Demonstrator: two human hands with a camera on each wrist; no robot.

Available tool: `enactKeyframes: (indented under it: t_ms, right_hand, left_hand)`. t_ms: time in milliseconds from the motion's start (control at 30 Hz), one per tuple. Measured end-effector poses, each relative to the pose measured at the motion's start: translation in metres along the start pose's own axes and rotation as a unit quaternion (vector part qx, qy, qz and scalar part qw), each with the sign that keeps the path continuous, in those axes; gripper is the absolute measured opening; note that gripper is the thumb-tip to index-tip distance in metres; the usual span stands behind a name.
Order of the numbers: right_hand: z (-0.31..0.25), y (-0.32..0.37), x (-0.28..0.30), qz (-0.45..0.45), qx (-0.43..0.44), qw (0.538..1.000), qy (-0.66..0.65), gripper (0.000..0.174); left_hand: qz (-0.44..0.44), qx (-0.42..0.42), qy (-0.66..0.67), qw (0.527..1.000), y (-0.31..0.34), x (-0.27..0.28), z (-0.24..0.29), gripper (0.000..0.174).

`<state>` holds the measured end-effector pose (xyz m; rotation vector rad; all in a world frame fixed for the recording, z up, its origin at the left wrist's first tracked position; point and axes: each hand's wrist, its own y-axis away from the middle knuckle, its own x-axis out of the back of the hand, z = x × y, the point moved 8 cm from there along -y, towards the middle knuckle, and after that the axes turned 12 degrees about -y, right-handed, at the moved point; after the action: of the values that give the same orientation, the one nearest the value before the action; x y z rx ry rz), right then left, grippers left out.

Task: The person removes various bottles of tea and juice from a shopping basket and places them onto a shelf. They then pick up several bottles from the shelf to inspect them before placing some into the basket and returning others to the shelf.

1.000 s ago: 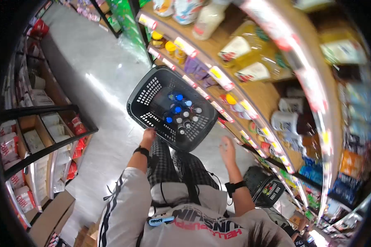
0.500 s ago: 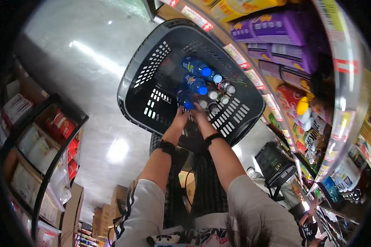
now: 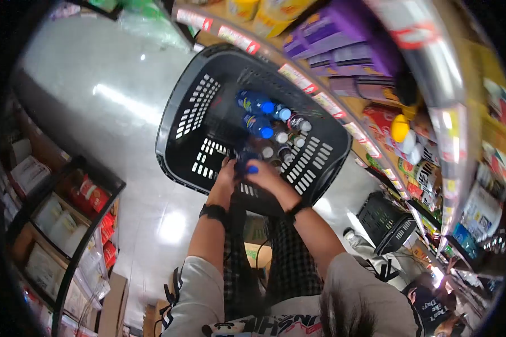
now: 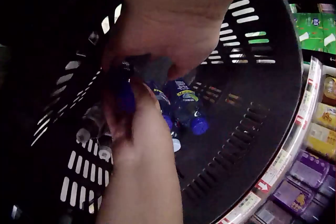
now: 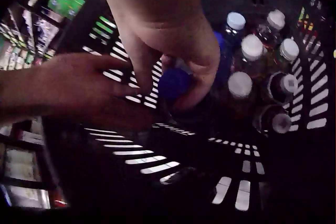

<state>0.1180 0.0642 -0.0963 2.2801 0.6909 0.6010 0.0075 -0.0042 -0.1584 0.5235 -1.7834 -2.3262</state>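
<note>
The bottle [image 3: 245, 162] stands cap upward at the near wall of the basket [image 3: 177, 121], just beside the other bottles [image 3: 267, 121] grouped in the basket's middle. Both hands meet on it. The left hand [image 3: 226, 171] has its fingers [image 4: 157, 69] curled round the bottle's body. The right hand [image 3: 266, 175] closes thumb and fingers [image 5: 202, 85] on the blue cap [image 5: 174, 83]. Neither hand holds anything else.

Likely faults from this position:

- Cap grip. If the right hand lifts by the cap alone, the smooth cap may slip or turn. The bottle then drops among the other bottles and knocks them over.
- Crowded hold. Two hands overlap on one small bottle, and the left hand's hold on the body looks shallow. A twist at the cap may spin the whole bottle instead of the cap.
- Basket load. The basket sits close against the shelf [image 3: 320, 101]. Pressure on its near wall may tip it. What the basket rests on cannot be told.
</note>
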Motion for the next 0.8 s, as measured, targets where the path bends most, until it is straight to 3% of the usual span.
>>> enactKeyframes:
  t_ms: [33, 100, 133, 167, 200, 233, 267, 300, 333, 367, 400, 533, 667, 700, 800]
  right_hand:
    - [-0.017, 0.028, 0.005, -0.052, -0.043, 0.997, 0.024, 0.034]
    - [-0.082, 0.107, 0.035, -0.028, 0.027, 0.995, 0.088, 0.035]
    - [-0.099, 0.146, 0.046, -0.004, 0.094, 0.992, 0.087, 0.034]
    - [-0.134, 0.193, 0.064, -0.01, 0.059, 0.991, 0.119, 0.032]
    - [-0.153, 0.237, 0.072, -0.014, 0.076, 0.982, 0.17, 0.027]
    - [-0.185, 0.281, 0.084, -0.034, 0.1, 0.973, 0.206, 0.024]
    - [-0.208, 0.323, 0.095, -0.047, 0.121, 0.967, 0.221, 0.026]
    - [-0.232, 0.364, 0.11, -0.02, 0.176, 0.968, 0.181, 0.025]
    - [-0.248, 0.399, 0.122, -0.004, 0.223, 0.953, 0.204, 0.025]
    - [-0.261, 0.433, 0.134, 0.012, 0.264, 0.938, 0.225, 0.025]
    - [-0.271, 0.469, 0.145, 0.029, 0.301, 0.921, 0.245, 0.026]
    - [-0.278, 0.573, 0.176, 0.038, 0.336, 0.908, 0.249, 0.033]
    - [-0.278, 0.653, 0.207, 0.085, 0.376, 0.906, 0.174, 0.045]
    - [-0.28, 0.675, 0.216, 0.126, 0.447, 0.876, 0.132, 0.057]
    - [-0.278, 0.717, 0.238, 0.197, 0.517, 0.832, 0.045, 0.055]
  left_hand:
    - [0.009, 0.026, -0.002, 1.0, 0.018, -0.003, 0.004, 0.054]
    - [0.027, 0.069, -0.005, 0.997, 0.066, -0.012, 0.013, 0.052]
    - [-0.132, -0.033, 0.07, 0.988, 0.062, -0.027, 0.007, 0.05]
    - [-0.145, -0.019, 0.004, 0.989, 0.096, -0.035, 0.011, 0.049]
    - [-0.217, -0.037, 0.016, 0.975, 0.121, -0.051, 0.006, 0.053]
    - [-0.151, 0.02, -0.021, 0.988, 0.138, -0.048, -0.009, 0.052]
    - [-0.322, -0.093, 0.054, 0.94, 0.189, -0.089, 0.01, 0.052]
    - [-0.319, -0.035, 0.067, 0.945, 0.193, -0.096, -0.005, 0.051]
    - [-0.314, -0.057, 0.043, 0.947, 0.288, -0.131, 0.027, 0.054]
    - [-0.34, -0.041, 0.06, 0.938, 0.328, -0.147, 0.027, 0.054]
    - [-0.364, -0.021, 0.075, 0.928, 0.359, -0.16, 0.019, 0.053]
    - [-0.382, -0.078, -0.021, 0.921, 0.435, -0.209, 0.001, 0.05]
    - [-0.395, -0.089, -0.09, 0.91, 0.484, -0.241, -0.01, 0.047]
    - [-0.399, -0.099, -0.11, 0.905, 0.503, -0.253, -0.012, 0.047]
    - [-0.434, -0.127, -0.151, 0.879, 0.541, -0.289, -0.018, 0.045]
